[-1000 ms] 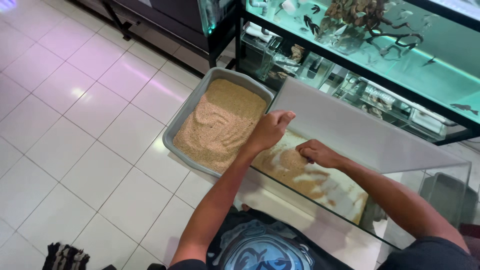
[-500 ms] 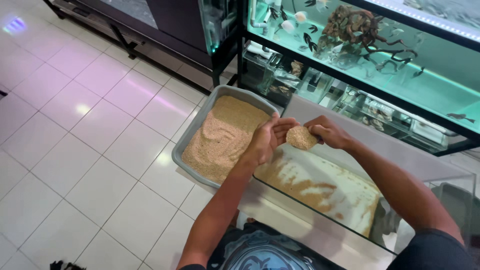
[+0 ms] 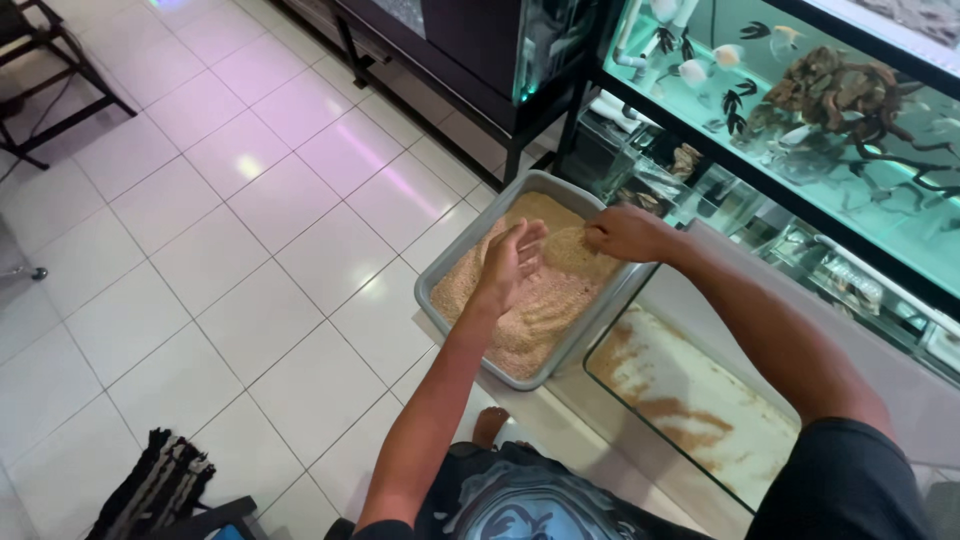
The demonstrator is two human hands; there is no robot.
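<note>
Over sand tray (image 3: pixel 432 290), both hands.

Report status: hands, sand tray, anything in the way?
Left hand open over sand. Right hand curled, knuckles up, over the grey tray. Glass tank beside it, thinly sanded. Nothing blocking.

Grainy matt sand (image 3: pixel 540 310); smooth grey plastic tray (image 3: pixel 432 290); glossy floor tiles (image 3: pixel 250 230).

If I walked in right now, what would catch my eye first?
Probably the grey tray of tan sand on the white tiled floor, with the left hand open over it and the right hand dipped in. Behind glows a lit aquarium with fish and driftwood; an empty glass tank sits at right.
</note>
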